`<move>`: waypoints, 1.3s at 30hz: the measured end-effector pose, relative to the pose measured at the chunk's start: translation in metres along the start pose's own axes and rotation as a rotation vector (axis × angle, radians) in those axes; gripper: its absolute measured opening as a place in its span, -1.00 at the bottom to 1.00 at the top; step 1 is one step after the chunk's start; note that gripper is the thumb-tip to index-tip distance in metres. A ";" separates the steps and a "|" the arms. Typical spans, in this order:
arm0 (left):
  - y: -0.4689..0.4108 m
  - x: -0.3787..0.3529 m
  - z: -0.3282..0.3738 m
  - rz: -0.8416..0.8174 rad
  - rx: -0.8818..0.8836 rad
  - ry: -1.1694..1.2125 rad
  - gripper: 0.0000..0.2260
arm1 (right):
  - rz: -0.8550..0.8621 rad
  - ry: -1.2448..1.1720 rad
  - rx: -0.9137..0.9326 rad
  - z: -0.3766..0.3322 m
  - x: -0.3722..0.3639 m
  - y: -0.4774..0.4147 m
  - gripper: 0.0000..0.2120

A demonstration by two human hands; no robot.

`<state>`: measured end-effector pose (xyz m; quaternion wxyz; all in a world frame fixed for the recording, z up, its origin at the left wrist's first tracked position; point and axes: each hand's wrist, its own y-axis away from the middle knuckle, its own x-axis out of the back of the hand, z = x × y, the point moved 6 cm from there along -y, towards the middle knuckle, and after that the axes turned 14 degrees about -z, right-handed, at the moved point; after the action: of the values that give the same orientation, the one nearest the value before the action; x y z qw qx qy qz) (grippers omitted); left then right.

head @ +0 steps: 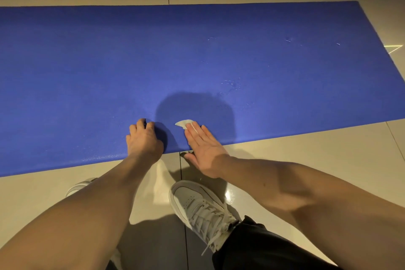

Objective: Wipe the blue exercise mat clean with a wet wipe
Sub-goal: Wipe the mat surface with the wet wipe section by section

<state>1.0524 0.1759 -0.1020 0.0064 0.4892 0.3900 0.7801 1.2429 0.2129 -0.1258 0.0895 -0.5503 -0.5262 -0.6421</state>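
Pressing on the near edge of the mat (197,55), both hands work close together. The left hand (143,138) holds nothing; its fingers are bent and their tips push down on the blue surface, I think to keep it steady. The right hand (203,149) is flat with straight fingers, and the wet wipe (183,123) lies under its fingertips, with a small white part showing beyond them. The wipe sits on the mat near the edge closest to the person, just right of the left hand.

Several things could go wrong from here. The wipe is small and only pressed, not gripped, so it may slip out or roll up under the fingers if the stroke is fast. The floor (306,160) looks glossy, so the mat may slide or wrinkle if the left hand lifts. Small white specks (288,40) lie well apart to the right and are easy to miss. The shoe (197,206) is near the edge and could step on cleaned parts.

The mat lies flat, its long axis running left to right across the view. Its right end is visible, while the left end goes out of view.
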 end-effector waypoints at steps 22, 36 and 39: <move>0.022 -0.003 0.043 0.008 -0.285 0.350 -0.54 | 0.354 -1.061 -0.022 0.006 0.039 0.017 -0.77; 0.025 -0.003 0.036 -0.077 -0.211 0.506 -0.93 | 0.352 -1.341 -0.190 0.017 0.038 0.014 -0.83; 0.024 -0.001 0.039 -0.077 -0.204 0.543 -0.95 | 0.386 -1.281 -0.285 0.024 0.038 0.014 -0.79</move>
<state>1.0920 0.1825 -0.0802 -0.0194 0.2439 0.3150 0.9170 1.2532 0.2427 -0.0914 -0.2000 -0.9120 -0.2783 -0.2253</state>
